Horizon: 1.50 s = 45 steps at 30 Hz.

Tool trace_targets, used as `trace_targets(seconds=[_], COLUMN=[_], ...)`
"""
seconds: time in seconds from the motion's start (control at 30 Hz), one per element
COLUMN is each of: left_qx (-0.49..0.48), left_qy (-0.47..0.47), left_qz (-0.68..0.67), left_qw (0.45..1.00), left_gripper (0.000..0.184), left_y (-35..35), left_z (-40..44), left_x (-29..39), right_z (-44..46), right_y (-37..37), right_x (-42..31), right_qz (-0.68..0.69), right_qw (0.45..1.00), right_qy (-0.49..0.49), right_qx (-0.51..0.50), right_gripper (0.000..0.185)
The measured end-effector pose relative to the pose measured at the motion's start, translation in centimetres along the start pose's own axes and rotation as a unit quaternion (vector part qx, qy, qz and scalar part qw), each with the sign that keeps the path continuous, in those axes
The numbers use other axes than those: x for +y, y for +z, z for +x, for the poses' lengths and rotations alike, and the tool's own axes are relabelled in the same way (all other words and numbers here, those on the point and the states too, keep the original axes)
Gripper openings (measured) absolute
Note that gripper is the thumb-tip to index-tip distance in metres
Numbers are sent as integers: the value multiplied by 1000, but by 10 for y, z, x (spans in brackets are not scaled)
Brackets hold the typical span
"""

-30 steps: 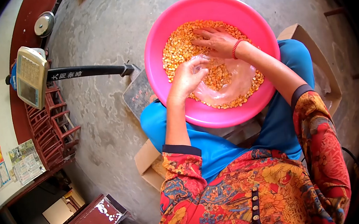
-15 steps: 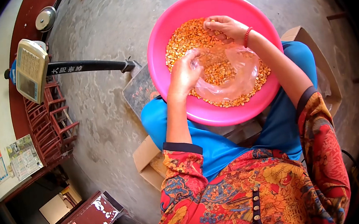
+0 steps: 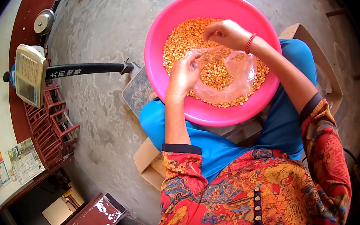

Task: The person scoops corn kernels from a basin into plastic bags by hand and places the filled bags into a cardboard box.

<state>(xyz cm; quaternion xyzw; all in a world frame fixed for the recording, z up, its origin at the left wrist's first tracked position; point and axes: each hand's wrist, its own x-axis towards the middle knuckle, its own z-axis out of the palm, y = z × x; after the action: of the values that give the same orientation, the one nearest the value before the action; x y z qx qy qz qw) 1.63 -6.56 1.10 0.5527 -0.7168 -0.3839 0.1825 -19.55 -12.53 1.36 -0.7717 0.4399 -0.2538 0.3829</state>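
A round pink basin [image 3: 223, 118] rests over my knees, with orange-yellow corn kernels [image 3: 182, 39] spread inside. On the kernels lies a clear plastic bag [image 3: 245, 74] with its mouth spread and more kernels within. My left hand [image 3: 184, 74] pinches the bag's edge at the near left. Above the far side of the bag is my right hand [image 3: 229, 34], a red bracelet on its wrist; its fingers are curled together, and whatever they hold is hidden.
A scale's display [image 3: 31, 76] on a black pole stands left, its platform [image 3: 137, 92] beside the basin. Cardboard boxes [image 3: 149, 158] flank my legs. Red stools [image 3: 57, 123] and a dark red table [image 3: 86, 221] are at the left.
My right hand has risen from the kernels, its fingers curling in, and now hangs over the bag. The bag's mouth has shifted, with my left hand staying at its edge.
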Motion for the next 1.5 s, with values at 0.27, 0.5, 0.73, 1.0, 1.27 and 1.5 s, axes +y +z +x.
trace_targets(seconds=[0.27, 0.5, 0.73, 1.0, 1.27, 1.5], left_qx=[23, 12, -31, -21, -12, 8], left_qy=[39, 14, -23, -41, -39, 16], left_qz=[-24, -32, -24, 0, -35, -20], left_qw=[999, 999, 999, 999, 999, 1000], left_gripper=[35, 33, 36, 34, 34, 37], left_y=[4, 1, -5, -6, -3, -2], left_z=[-2, -1, -1, -1, 0, -1], left_x=[-10, -5, 1, 8, 1, -5], right_z=[-6, -11, -1, 5, -23, -22], right_y=[32, 26, 32, -1, 30, -13], right_x=[56, 47, 68, 1, -7, 7], right_qz=[-288, -195, -116, 519, 9, -253], right_qw=[955, 971, 980, 818, 976, 921], right_qy=[-71, -77, 82, 238, -60, 37], right_qx=[0, -116, -140, -67, -210, -294], right_gripper=[42, 20, 23, 21, 22, 16])
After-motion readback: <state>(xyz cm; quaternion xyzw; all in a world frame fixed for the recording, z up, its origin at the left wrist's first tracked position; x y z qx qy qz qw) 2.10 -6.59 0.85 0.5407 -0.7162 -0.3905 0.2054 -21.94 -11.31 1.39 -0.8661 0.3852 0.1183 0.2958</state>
